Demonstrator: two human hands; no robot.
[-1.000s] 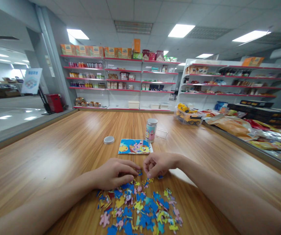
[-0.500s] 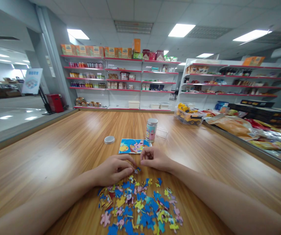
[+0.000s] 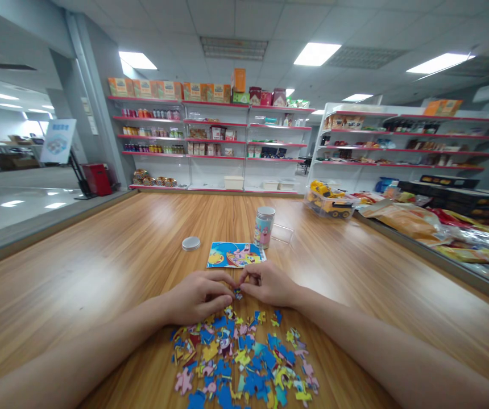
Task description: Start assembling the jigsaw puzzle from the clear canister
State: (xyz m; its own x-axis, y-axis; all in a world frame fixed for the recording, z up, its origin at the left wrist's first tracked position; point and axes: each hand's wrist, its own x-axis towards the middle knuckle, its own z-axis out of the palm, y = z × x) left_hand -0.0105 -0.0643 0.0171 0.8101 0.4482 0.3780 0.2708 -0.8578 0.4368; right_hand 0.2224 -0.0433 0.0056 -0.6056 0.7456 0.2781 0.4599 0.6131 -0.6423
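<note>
A small jigsaw puzzle piece point(image 3: 238, 294) lies on the wooden table between my two hands, partly covered by fingertips. My left hand point(image 3: 202, 294) rests on its left side, with thumb and forefinger curled in at the piece. From the right, my right hand point(image 3: 272, 284) pinches at the piece's upper edge with thumb and index finger. Just below my hands spreads a loose heap of jigsaw pieces point(image 3: 251, 363) in blue, yellow and pink. Beyond the hands lies a cartoon picture sheet point(image 3: 231, 255).
Behind the sheet stands a cartoon-printed can point(image 3: 264, 228), with a clear plastic frame point(image 3: 282, 233) beside it. A round silver lid point(image 3: 191, 243) lies to the left. Farther right are a bin of toy trucks point(image 3: 330, 201) and packaged goods point(image 3: 402, 218). Stocked shelves point(image 3: 214, 159) line the back.
My right hand has moved slightly left and down, and its fingertips have closed in at the small piece. My left hand stays nearly in place.
</note>
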